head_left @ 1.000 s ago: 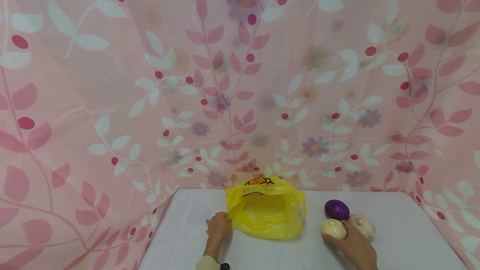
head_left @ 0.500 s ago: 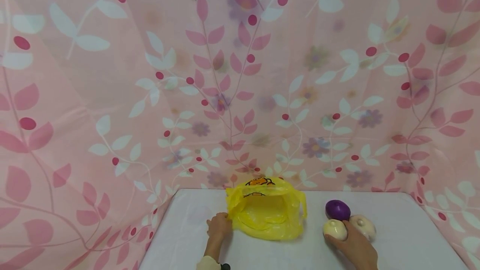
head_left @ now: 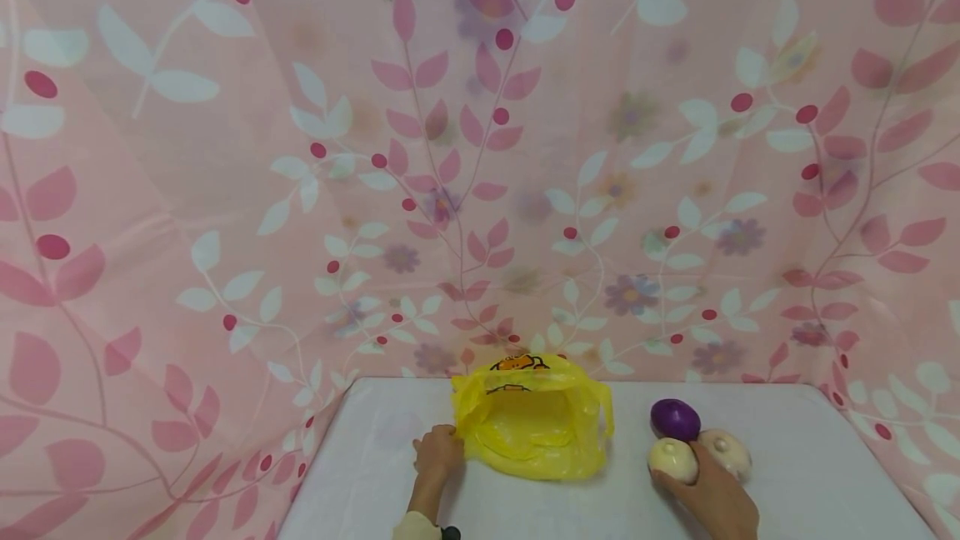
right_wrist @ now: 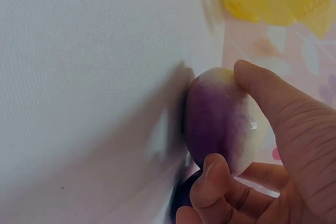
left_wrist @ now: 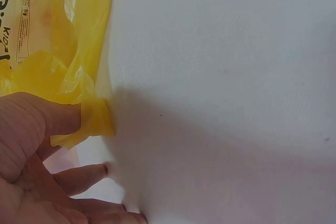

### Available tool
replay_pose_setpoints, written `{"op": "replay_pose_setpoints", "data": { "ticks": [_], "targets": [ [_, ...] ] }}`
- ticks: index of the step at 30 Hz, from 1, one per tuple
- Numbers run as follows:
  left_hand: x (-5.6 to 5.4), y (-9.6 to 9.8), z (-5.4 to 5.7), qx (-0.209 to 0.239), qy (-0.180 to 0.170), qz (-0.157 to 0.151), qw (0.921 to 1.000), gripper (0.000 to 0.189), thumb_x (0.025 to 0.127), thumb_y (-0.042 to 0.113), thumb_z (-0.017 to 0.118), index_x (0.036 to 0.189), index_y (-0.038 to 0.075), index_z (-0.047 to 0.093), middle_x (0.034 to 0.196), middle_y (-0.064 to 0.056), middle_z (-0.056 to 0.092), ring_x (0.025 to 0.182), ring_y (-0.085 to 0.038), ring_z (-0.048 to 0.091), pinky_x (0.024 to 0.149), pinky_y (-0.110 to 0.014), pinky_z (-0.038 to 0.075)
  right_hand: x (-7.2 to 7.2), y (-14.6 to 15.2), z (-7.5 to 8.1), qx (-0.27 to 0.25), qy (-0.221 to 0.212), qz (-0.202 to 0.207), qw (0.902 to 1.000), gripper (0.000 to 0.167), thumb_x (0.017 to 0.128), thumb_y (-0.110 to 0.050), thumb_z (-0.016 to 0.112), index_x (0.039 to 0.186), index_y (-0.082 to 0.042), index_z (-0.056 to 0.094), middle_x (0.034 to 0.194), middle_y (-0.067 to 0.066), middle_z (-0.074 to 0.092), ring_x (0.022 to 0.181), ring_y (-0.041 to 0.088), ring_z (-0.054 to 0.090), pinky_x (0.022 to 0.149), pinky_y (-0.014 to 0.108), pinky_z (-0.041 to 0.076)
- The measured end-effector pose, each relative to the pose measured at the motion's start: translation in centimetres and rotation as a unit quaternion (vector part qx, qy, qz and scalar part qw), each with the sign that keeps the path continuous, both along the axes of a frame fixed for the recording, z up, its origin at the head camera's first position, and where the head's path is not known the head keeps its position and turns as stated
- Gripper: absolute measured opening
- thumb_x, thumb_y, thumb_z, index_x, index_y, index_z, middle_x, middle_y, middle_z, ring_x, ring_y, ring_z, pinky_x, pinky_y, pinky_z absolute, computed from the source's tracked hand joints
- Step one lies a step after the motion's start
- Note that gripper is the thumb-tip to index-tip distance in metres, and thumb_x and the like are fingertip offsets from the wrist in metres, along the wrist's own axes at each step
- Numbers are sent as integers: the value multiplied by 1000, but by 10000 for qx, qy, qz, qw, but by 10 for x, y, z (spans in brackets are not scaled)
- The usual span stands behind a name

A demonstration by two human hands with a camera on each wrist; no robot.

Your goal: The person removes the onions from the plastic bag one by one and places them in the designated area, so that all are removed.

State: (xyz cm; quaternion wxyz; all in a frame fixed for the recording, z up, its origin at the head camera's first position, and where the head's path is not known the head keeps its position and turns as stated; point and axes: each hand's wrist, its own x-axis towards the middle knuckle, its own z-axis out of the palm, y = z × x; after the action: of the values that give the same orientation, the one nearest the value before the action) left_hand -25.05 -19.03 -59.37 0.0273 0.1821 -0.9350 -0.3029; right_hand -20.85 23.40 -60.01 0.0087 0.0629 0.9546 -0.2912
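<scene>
A yellow plastic bag (head_left: 540, 461) lies on the table, its mouth facing me. My left hand (head_left: 438, 450) is at its left side; in the left wrist view the thumb (left_wrist: 63, 118) and fingers pinch a strip of the bag. My right hand (head_left: 712, 492) holds a round purple-and-cream turnip (right_wrist: 215, 121), cream side up in the head view, between thumb and fingers. Just behind it sits a glossy purple round vegetable (head_left: 676, 420). To its right, partly hidden by my right hand, lies a cream-topped round vegetable (head_left: 726, 450) with a small knob.
A white-covered table (head_left: 555, 515) carries everything. Pink floral cloth (head_left: 480, 190) hangs behind the table and along both sides. White tabletop separates the bag from the group of round vegetables on the right.
My right hand and the turnip have shifted very slightly to the right. My left hand and the bag stay in place.
</scene>
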Motion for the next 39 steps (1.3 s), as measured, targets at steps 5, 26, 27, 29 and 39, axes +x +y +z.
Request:
{"op": "replay_pose_setpoints", "data": {
  "ticks": [5, 26, 27, 29, 39],
  "targets": [
    [-1, 0, 0, 1, 31, -27, 10000, 24, 86, 8, 66, 108, -2, 71, 103, -21, 67, 99, -45, 52, 85, -72, 40, 3, 4, 0, -32, -135, -6, 9999, 107, 77, -73, 63, 138, 12, 38, 120, 38, 56, 96, 53, 61, 72, 59, 50],
    [-3, -2, -4, 9, 26, -29, 10000, 27, 85, 7, 64, 110, 0, 72, 106, -20, 68, 100, -47, 51, 83, -73, 39, 4, 7, 3, -1, -229, 22, 9997, 108, 77, -72, 65, 137, 13, 36, 124, 42, 50, 100, 57, 57, 77, 62, 48],
    [-3, -2, -4, 8, 22, -36, 10000, 27, 85, 7, 64, 110, 0, 72, 106, -20, 68, 100, -48, 51, 83, -73, 39, 5, 7, 4, -12, -201, 36, 9998, 108, 77, -71, 65, 137, 13, 36, 123, 42, 51, 98, 57, 57, 76, 62, 48],
    [-4, -3, -5, 2, 29, -63, 10000, 27, 85, 7, 64, 110, 0, 72, 105, -20, 68, 98, -47, 51, 82, -72, 40, 6, 7, 5, -44, -138, 50, 9999, 106, 77, -70, 66, 137, 13, 37, 119, 41, 54, 96, 55, 59, 75, 62, 48],
    [-5, -3, -6, 30, -105, -46, 9999, 28, 86, 8, 65, 112, -1, 71, 108, -21, 68, 103, -49, 51, 84, -73, 38, 9, 10, 13, -272, -33, -3, 9996, 97, 79, -66, 67, 136, 8, 42, 82, 11, 65, 71, 24, 60, 65, 52, 50]
  ]
}}
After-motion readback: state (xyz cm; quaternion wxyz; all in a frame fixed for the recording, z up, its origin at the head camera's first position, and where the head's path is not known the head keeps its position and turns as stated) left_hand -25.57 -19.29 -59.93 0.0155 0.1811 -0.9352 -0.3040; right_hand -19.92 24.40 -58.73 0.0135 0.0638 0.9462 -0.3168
